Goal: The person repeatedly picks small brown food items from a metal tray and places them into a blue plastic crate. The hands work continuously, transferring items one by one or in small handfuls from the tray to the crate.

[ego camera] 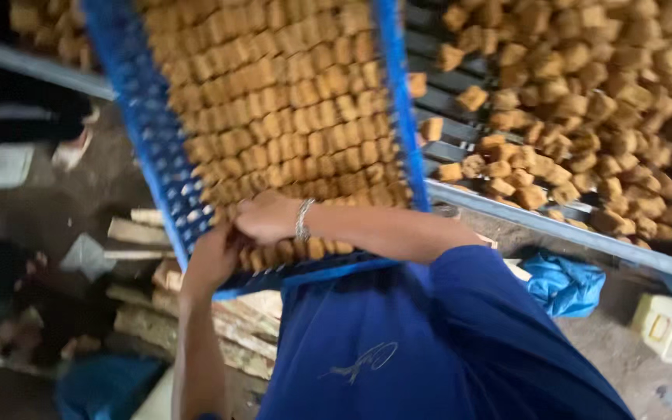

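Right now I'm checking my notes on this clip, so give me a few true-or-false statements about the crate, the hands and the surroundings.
1. The blue crate holds rows of brown cubes. True.
2. Both hands meet at the crate's near corner. True: left hand, right hand.
3. The bracelet is on the left wrist. False: it is on the right wrist.
4. The rack at right is bare. False: loose brown cubes are heaped on it.
5. Wood pieces lie below the crate. True.
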